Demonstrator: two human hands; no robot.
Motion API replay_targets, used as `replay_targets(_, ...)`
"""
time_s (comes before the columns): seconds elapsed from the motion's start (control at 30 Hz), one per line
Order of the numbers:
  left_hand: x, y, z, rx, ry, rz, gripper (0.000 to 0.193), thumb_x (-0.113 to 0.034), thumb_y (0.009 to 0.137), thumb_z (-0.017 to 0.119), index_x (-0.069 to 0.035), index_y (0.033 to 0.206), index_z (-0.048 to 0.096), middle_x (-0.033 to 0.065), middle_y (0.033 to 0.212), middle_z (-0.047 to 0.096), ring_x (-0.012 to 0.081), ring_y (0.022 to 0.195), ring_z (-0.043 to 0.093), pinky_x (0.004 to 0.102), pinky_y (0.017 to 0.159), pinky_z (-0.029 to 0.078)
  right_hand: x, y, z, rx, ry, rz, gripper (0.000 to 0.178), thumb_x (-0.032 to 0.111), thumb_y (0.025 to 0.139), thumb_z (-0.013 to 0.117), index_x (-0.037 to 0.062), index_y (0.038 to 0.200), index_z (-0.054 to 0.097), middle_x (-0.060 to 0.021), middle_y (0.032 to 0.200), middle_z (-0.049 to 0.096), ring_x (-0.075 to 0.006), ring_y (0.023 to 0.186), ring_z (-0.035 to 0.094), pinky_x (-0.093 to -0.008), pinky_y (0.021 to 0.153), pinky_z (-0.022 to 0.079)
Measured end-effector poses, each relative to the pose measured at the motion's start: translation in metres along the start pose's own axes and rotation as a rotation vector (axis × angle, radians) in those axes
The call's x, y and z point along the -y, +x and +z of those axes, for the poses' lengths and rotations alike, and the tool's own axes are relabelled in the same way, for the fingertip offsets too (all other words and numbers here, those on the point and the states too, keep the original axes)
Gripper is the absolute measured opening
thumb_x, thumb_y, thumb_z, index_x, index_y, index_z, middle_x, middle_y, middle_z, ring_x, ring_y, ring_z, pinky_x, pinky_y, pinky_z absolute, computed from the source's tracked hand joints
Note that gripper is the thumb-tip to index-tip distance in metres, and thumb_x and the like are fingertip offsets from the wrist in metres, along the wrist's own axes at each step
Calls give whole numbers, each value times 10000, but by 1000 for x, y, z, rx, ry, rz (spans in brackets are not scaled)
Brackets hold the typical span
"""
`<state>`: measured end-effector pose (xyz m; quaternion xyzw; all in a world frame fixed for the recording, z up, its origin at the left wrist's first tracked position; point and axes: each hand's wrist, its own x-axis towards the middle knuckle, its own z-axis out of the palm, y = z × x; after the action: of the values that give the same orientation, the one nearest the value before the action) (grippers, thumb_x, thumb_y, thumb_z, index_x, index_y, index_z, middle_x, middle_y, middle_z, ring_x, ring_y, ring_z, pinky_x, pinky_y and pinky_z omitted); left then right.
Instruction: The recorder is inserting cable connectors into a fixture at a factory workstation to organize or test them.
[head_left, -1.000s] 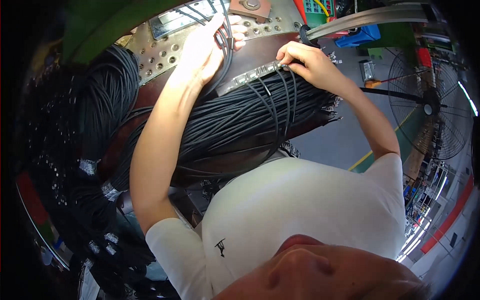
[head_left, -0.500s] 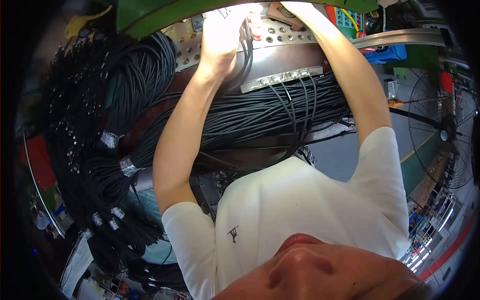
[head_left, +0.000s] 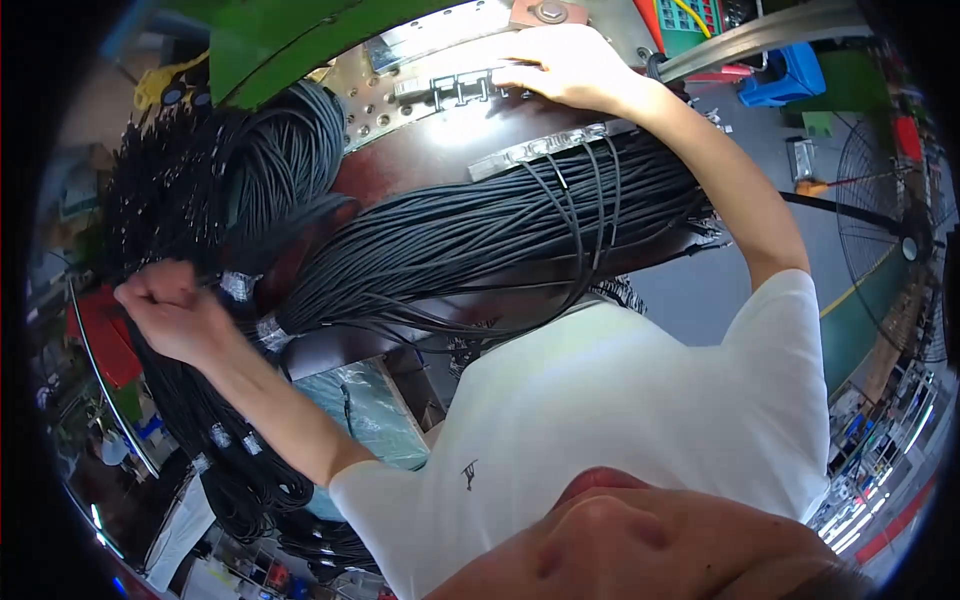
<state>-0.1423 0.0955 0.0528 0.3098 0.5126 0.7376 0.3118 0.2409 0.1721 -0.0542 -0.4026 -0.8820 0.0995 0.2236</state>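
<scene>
Wearing a white shirt [head_left: 640, 390], you have your hands well apart; a plastic sheet [head_left: 372, 410] shows beyond your left sleeve; the black cable bundle [head_left: 480, 225] lies across the table [head_left: 415, 158] in front of your chest, with silver tape [head_left: 268, 330] wrapped round its left end; your left hand [head_left: 170, 308] is out at the far left, fingers curled, just beside the hanging cables; it is blurred, so you cannot tell whether it is clamped on one; along the bundle's far edge sits a pale strip [head_left: 545, 150], several single cables running from it over the bundle; a big cable coil [head_left: 285, 150] lies to the left; farther off, your right hand [head_left: 565, 75] is over the perforated plate [head_left: 360, 122], fingertips at the right end of a black-and-silver holder [head_left: 463, 90]; whether they pinch it, you cannot tell; past that hand lie a copper-coloured block [head_left: 527, 14] and, to the right, a blue bin [head_left: 785, 75]; farther right stands a fan [head_left: 908, 247].
</scene>
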Motion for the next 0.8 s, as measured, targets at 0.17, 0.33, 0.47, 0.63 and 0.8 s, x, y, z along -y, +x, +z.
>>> replay_targets(0.17,-19,106,-134,-8,1132,-472,793,-706,805,466,33,1036,637,87,736,655,97,586,550,214,558,415,19,-16,-17,-160,-94,-89,281,269,790,634,115,1024,628,-45,1022,583,-233,988,555,-322,841,467)
replay_targets(0.33,38,-37,-8,931,618,-648,511,-384,985,331,21,983,643,115,728,666,115,551,589,209,544,465,24,-65,-8,130,211,17,214,198,830,615,69,1002,616,-93,888,585,-269,890,560,-349,809,456)
replay_targets(0.47,74,-135,91,989,323,-981,500,-368,978,401,78,1180,504,170,889,666,195,703,657,265,651,527,35,-46,-17,131,237,14,173,158,836,604,58,977,624,-99,885,594,-281,853,572,-356,789,458)
replay_targets(0.63,80,-154,124,960,1,-1152,415,-374,959,442,-7,1109,563,93,971,647,146,866,623,284,772,493,13,32,-3,-190,16,-211,186,138,857,573,66,1015,640,-107,926,633,-250,857,617,-347,735,492)
replay_targets(0.8,101,-82,152,771,-216,-1052,266,-234,959,436,17,973,522,22,715,490,112,602,469,255,565,451,4,32,-12,-144,765,38,276,258,844,554,10,920,648,-170,859,644,-291,801,612,-350,718,485)
